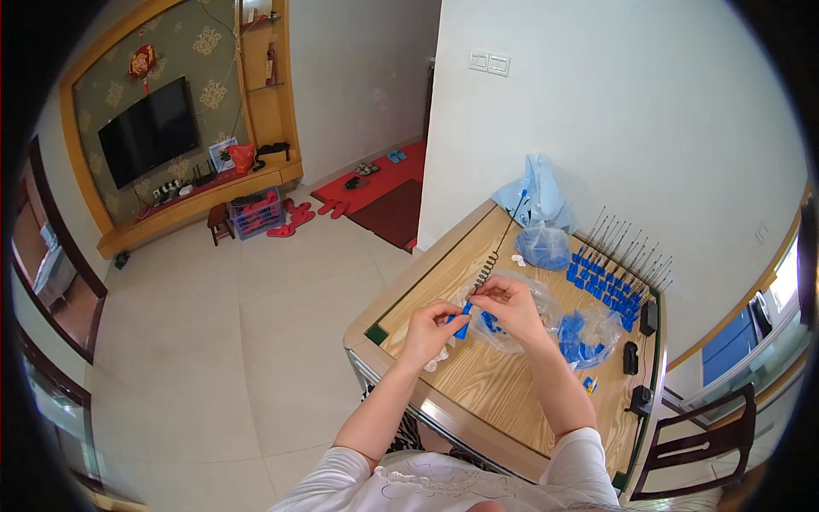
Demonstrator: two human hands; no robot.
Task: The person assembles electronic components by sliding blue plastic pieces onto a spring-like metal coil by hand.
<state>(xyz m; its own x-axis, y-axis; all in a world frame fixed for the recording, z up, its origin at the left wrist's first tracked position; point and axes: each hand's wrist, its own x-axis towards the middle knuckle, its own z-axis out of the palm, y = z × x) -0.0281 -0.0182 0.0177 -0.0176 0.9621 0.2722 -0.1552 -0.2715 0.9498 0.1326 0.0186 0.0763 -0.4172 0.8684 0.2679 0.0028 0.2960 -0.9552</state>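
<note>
My left hand (433,331) pinches a small blue plastic piece (462,329) low over the near left part of the table. Close beside it, my right hand (512,309) has its fingers closed at the lower end of a black coil spring (486,270). A thin dark rod with a blue tip rises from the spring, slanting up and away. The blue piece and the spring's lower end meet between my fingertips; the exact joint is hidden. Under and behind my right hand lies a clear plastic bag (539,294) with blue parts. White bits (437,360) lie by my left hand.
Rows of blue bases with upright springs and rods (607,277) stand at the table's far right. Another bag of blue parts (589,337), a tied blue bag (543,247) and black boxes (630,358) sit on the wooden table (478,388). A dark chair (699,444) stands right.
</note>
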